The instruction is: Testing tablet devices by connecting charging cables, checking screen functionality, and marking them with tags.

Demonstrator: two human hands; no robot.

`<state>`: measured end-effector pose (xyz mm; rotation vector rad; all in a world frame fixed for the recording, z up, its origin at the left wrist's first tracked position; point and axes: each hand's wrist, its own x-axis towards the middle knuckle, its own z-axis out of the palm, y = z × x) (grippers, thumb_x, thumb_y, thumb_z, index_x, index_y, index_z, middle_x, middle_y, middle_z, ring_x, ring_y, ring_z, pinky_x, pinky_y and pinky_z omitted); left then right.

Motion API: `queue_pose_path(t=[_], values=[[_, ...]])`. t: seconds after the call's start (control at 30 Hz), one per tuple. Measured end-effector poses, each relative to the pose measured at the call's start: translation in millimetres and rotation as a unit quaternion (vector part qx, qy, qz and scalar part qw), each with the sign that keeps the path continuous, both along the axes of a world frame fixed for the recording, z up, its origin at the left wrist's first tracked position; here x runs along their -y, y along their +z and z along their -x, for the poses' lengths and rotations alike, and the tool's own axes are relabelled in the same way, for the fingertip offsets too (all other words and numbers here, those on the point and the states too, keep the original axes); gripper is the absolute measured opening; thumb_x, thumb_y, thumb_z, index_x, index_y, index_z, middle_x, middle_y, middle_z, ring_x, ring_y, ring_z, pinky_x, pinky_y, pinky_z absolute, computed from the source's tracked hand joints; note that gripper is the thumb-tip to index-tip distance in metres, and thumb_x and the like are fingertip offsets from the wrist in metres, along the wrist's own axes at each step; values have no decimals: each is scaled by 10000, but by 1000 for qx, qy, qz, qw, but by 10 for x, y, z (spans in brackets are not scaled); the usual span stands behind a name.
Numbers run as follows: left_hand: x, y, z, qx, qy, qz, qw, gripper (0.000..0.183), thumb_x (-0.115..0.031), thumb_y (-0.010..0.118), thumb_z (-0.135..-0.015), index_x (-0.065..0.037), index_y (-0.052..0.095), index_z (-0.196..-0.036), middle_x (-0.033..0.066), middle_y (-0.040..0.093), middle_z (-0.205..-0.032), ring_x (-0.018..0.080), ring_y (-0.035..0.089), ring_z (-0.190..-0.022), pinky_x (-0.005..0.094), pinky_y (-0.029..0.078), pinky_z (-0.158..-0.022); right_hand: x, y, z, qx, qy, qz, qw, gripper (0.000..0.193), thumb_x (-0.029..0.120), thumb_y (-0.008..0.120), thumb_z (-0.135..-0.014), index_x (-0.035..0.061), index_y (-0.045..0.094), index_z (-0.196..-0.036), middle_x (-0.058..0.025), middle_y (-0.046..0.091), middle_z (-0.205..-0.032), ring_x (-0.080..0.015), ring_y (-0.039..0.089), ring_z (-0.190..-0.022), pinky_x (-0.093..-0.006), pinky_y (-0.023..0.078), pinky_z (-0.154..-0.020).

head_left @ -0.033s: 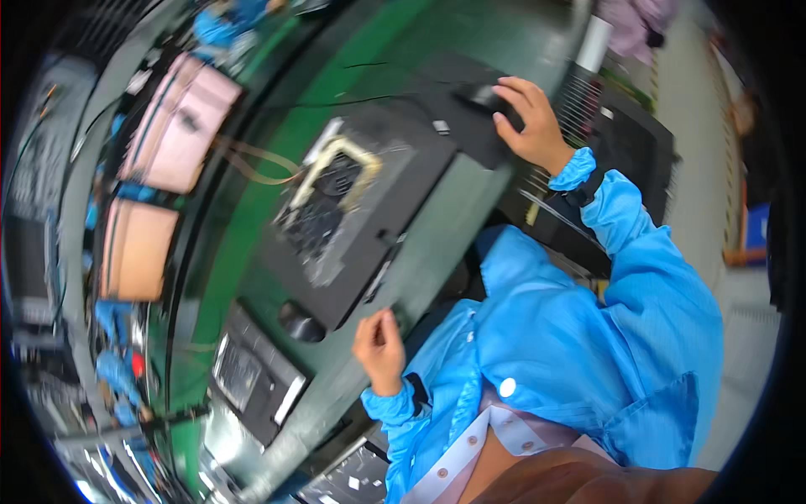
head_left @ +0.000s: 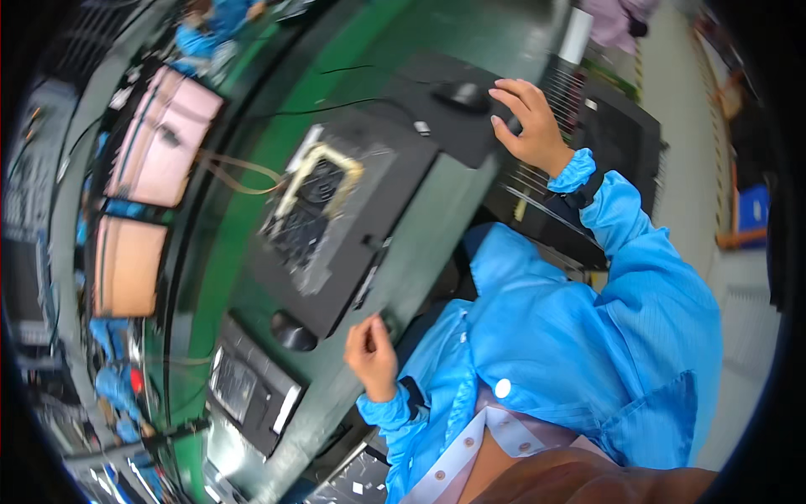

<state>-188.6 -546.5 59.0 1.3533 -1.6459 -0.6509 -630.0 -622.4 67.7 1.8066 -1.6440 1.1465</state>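
Note:
My right hand reaches over the far end of the bench with its fingers apart and nothing in them. Just left of the fingertips a black computer mouse lies on a dark mat. My left hand hovers near the bench's front edge, fingers curled closed. Whether it holds something small is hidden. Beyond it lies a flat black panel bearing a dark unit with a pale yellow frame and clear film around it. A second black mouse sits at the panel's left corner.
A black device with a grey window lies farther left on the green bench. Pink and orange boxes stand beyond a dark rail. A black cable crosses the bench. Blue-sleeved people work opposite. A dark bin stands at right.
Bench and its objects have shifted left in the view. The far mouse, at my right fingertips before, now shows a small gap from them. My left hand is slightly lower, still curled.

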Motion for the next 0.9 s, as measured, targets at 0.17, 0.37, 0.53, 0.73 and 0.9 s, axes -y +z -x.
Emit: queue_pose_path(t=[0.17,0.37,0.53,0.73,0.9], values=[[-34,55,59,8,-2,-22,1000,77,-49,675,-945,9,725,-955,3,557,-744,61,401,-588,245,299,-516,-1281,-118,830,-2,-221,-251,942,636,389,735,-865,46,562,-1373,-165,554,-1393,-362,493,-1325,-485,365,-1120],[-146,202,290,14,-97,-8,995,92,-43,661,-954,33,712,-960,48,600,-771,93,515,-661,240,380,-582,-2138,-504,670,0,-253,-504,826,1171,749,716,-732,23,320,-1563,-224,196,-1652,-395,160,-1540,-680,146,-1179],[-191,134,613,13,-182,7,983,84,0,708,-890,-11,733,-969,62,623,-720,118,550,-563,264,426,-522,-2212,-742,420,-31,-276,-422,863,889,523,705,-877,16,378,-1529,-243,292,-1608,-413,234,-1513,-662,199,-1172],[-312,132,715,18,-247,18,969,108,33,716,-852,-7,720,-953,77,584,-660,170,555,-530,286,413,-490,-2354,-827,79,-45,-218,-320,921,726,109,771,-765,17,497,-1431,-241,442,-1502,-428,384,-1427,-529,319,-1172],[-479,196,477,10,-180,4,984,77,19,673,-886,6,723,-943,98,645,-761,174,583,-643,284,441,-595,-2300,-329,135,-60,-170,-287,941,614,-10,725,-715,36,609,-1317,-194,585,-1375,-389,540,-1299,-473,434,-1096]])
